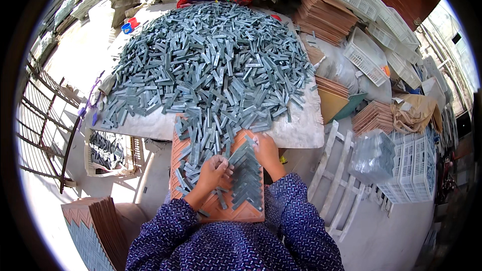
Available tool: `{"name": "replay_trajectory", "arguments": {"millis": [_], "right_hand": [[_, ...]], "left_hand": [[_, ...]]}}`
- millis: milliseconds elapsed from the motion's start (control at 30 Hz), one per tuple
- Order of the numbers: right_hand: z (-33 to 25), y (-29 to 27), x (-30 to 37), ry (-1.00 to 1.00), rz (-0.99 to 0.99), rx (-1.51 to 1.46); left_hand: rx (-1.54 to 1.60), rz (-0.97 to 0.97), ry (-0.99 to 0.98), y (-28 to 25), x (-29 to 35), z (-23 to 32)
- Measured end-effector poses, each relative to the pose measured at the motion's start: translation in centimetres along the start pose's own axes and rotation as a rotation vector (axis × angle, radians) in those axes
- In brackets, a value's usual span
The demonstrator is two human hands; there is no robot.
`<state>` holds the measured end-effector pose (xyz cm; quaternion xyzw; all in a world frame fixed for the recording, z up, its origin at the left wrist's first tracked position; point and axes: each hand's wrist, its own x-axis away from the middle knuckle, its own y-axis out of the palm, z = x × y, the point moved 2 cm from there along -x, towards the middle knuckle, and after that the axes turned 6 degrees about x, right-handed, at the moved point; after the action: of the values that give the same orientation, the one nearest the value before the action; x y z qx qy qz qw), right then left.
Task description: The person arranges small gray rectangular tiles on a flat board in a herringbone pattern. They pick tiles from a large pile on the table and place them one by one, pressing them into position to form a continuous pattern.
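An orange-brown grooved mould board point(248, 213) lies in front of me, partly covered with grey-green tile strips point(247, 175) set in a herringbone pattern. My left hand point(213, 171) is closed on a few loose strips over the board's left side. At the board's upper right edge, my right hand point(265, 149) pinches a strip beside the laid rows. A huge heap of the same grey-green strips point(211, 62) covers the table beyond and spills onto the board's left half.
A stack of filled and empty boards point(93, 228) stands at lower left. A crate with strips point(108, 151) sits under the table's left edge. More brown boards point(324, 17), white plastic crates point(409, 168) and bags fill the right side. A metal rack point(42, 120) is at left.
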<state>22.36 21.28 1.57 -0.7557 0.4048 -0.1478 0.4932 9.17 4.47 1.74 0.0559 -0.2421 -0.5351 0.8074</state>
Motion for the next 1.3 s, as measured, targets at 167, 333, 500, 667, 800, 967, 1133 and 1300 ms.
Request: {"name": "replay_trajectory", "arguments": {"millis": [167,333,500,667,800,967,1133,1300], "right_hand": [[-1.1,0.2,0.4,0.009,0.077,0.127],[-0.5,-0.4,1.1,-0.181,0.110,0.067],[0.8,-0.7,1.2,-0.057,0.141,-0.140],[1.6,-0.6,1.0,-0.078,0.025,-0.140],[1.6,-0.3,1.2,-0.059,0.069,-0.160],[0.3,-0.9,0.5,-0.066,0.041,-0.072],[-1.5,-2.2,0.4,0.028,-0.150,-0.624],[-3.3,-2.2,1.7,0.104,-0.476,-0.929]], "left_hand": [[-0.060,0.014,0.004,-0.4,0.6,0.5],[-0.031,0.000,0.047,-0.9,0.7,0.0],[-0.016,0.016,0.047,-1.1,0.5,-0.3],[-0.023,0.016,0.048,-1.2,0.3,-0.7],[-0.005,0.014,0.054,-1.2,0.2,-0.7],[-0.022,0.005,0.052,-0.1,-0.1,-0.6],[-0.017,-0.008,0.059,0.0,0.0,-0.6],[0.060,-0.037,0.024,0.0,0.0,-0.7]]}}
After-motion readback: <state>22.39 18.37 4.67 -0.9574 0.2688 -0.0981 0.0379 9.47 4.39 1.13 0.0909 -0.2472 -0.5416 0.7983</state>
